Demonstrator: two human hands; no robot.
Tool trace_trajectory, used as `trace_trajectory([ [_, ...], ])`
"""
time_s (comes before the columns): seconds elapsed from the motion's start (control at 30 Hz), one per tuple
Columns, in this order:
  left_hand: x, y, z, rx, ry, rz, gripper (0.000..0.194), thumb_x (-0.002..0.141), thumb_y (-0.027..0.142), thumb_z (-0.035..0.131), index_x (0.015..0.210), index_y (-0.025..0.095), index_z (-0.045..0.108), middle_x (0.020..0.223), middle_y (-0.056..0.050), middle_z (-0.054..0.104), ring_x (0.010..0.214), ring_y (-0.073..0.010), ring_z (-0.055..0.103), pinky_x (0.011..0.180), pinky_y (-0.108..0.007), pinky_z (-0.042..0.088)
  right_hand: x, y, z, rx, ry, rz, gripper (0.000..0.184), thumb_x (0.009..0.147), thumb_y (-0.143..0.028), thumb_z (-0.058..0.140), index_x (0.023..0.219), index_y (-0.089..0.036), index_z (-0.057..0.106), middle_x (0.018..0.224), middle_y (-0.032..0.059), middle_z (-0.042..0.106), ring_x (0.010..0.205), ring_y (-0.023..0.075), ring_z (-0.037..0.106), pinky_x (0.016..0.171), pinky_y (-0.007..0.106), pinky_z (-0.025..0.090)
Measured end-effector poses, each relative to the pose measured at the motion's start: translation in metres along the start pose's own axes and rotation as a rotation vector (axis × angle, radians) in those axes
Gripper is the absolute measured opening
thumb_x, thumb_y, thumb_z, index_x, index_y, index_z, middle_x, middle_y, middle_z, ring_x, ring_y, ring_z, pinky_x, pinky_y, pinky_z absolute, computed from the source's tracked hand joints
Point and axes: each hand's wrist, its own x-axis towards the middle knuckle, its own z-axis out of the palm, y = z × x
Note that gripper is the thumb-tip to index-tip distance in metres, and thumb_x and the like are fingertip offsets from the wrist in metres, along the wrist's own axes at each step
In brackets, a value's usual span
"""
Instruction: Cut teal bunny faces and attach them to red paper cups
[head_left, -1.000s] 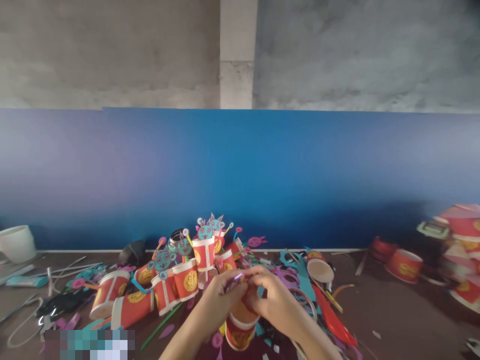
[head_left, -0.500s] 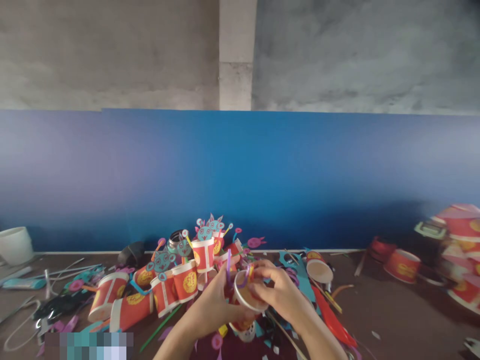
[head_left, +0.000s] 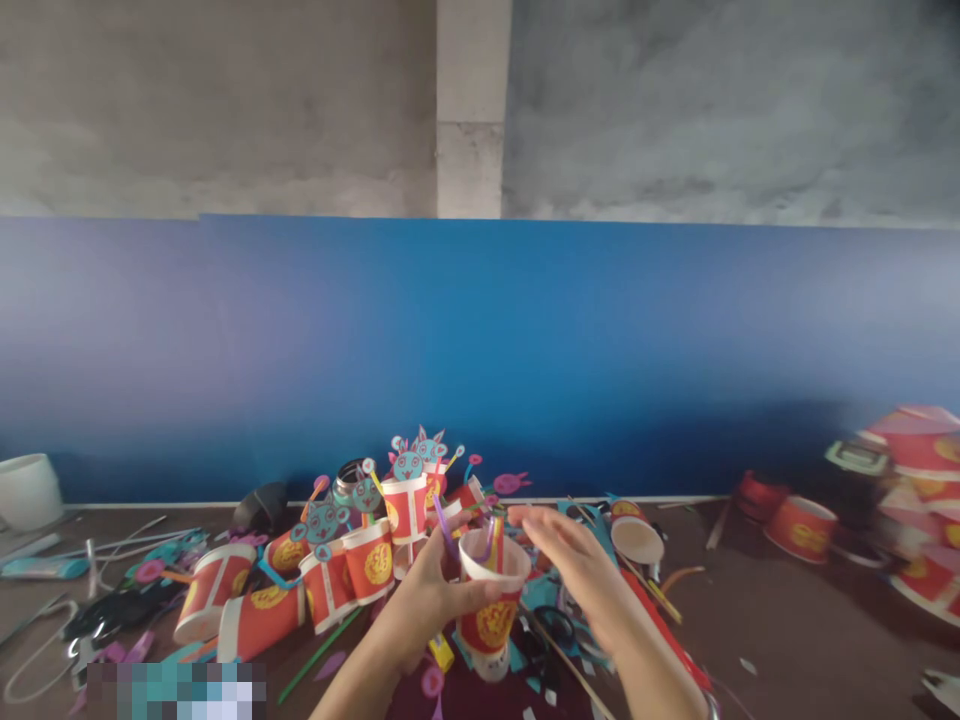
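My left hand (head_left: 420, 605) grips a red paper cup (head_left: 491, 618) with a white rim and a yellow round emblem, its mouth tipped toward me. Inside the cup stand a bent purple straw (head_left: 490, 540) and a yellow-orange piece (head_left: 499, 535). Another purple straw (head_left: 444, 522) rises outside the rim, by my left fingers. My right hand (head_left: 577, 565) hovers just right of the cup, fingers stretched out and holding nothing. Behind, several similar red cups (head_left: 369, 562) bear blue paper animal faces (head_left: 409, 465) and straw arms.
Scraps and blue paper (head_left: 600, 550) lie under and beyond my right hand, near scissors (head_left: 555, 625) and a red strip (head_left: 667, 630). A tipped cup (head_left: 637, 540) rests behind. Stacked cups (head_left: 919, 490) stand far right, a white cup (head_left: 30, 492) far left. A blue panel (head_left: 480, 350) backs the table.
My right hand has come out of the cup's mouth and moved up and right, its fingers straightening. The cup now sits more upright in my left hand, with the yellow-orange piece standing inside.
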Motion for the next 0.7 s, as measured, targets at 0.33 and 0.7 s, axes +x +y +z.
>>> trace_trajectory([
  [0.33,0.0039,-0.0006,-0.0035,-0.098,0.045,0.016,0.096,0.055,0.021,0.085,0.137,0.023,0.034,0.117,-0.015,0.064,0.108,-0.0347,0.059,0.095,-0.049,0.042,-0.0034,-0.0104,-0.0103,-0.116,-0.01,0.075,0.043,0.075,-0.055,0.058,0.096,-0.019,0.07,0.089,0.0059,0.07,0.084,0.0232,0.06,0.062,0.027,0.043],
  [0.7,0.0016,0.0044,0.0001,-0.086,0.108,-0.011,0.091,0.054,0.022,0.084,0.134,0.023,0.041,0.116,-0.015,0.065,0.101,-0.0348,0.062,0.083,-0.044,0.049,-0.0004,-0.001,-0.0036,-0.042,-0.111,0.098,0.028,0.071,-0.043,0.065,0.077,-0.016,0.066,0.068,0.0016,0.065,0.061,0.0137,0.053,0.054,0.023,0.035],
])
